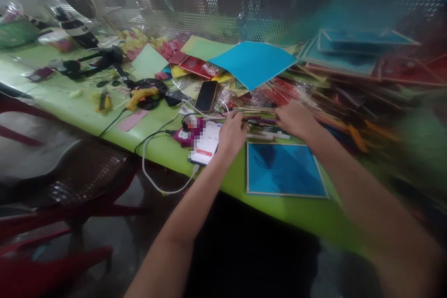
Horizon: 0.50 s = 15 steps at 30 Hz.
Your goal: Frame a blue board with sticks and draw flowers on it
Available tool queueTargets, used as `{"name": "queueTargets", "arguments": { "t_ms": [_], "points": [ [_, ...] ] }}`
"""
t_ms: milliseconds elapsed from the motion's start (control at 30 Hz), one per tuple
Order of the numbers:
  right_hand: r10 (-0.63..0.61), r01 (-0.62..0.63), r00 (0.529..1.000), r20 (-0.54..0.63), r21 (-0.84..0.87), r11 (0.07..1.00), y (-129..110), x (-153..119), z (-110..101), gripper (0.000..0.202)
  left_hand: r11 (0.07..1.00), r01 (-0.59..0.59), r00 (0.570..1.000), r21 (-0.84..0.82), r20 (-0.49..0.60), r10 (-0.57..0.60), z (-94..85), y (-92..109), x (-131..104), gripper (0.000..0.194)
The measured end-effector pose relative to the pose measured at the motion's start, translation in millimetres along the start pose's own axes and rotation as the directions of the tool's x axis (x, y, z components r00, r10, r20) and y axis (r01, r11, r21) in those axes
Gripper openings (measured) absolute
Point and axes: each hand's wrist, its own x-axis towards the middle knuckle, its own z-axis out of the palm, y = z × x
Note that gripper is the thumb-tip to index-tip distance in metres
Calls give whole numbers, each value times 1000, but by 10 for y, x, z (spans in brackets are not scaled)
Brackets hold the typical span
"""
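Note:
My left hand (233, 131) rests beside a lit phone (205, 146) with a white cable plugged into it, covering part of its right side. Its fingers are curled in, and what they hold, if anything, is hidden. My right hand (296, 118) reaches in from the right, knuckles up and fingers bent down over the pens. A dark purple pen-like stick (261, 119) lies between the two hands; I cannot tell which hand grips it. White pens (279, 135) lie just below. Nearer me is a blue panel (284, 170) with a pale border, touched by neither hand.
A second phone (206, 95), blue sheet (254, 63), yellow hot glue gun (142, 98) and magenta power strip (188, 135) crowd the green table (164, 149). Thin sticks (335, 107) and blue panels (349, 51) are piled right. A white cable (144, 167) hangs over the front edge.

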Motion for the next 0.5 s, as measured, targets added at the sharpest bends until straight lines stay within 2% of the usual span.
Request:
{"name": "queueTargets", "arguments": {
  "t_ms": [100, 167, 233, 300, 400, 500],
  "points": [
    [-47, 48, 998, -41, 27, 998, 81, -57, -7, 23, 999, -39, 999, 27, 15, 38, -8, 21, -3, 22],
    [-88, 95, 991, -96, 77, 992, 168, -135, -52, 25, 994, -105, 994, 28, 24, 104, -15, 41, -3, 26],
    [-108, 136, 981, -161, 173, 976, 248, -261, -130, 27, 976, -217, 976, -6, 30, 217, -19, 72, -5, 32],
    [-128, 189, 968, -218, 292, 938, 288, -432, -221, 28, 936, -346, 935, -61, 62, 350, -16, 114, -11, 37],
    [-57, 183, 956, -287, 432, 883, 239, -722, -330, 28, 890, -438, 875, -127, 167, 454, 8, 185, -39, 41],
    [46, 114, 965, -257, 575, 810, 106, -959, -362, 24, 900, -422, 857, -110, 275, 436, 42, 230, -77, 36]
  ]
}}
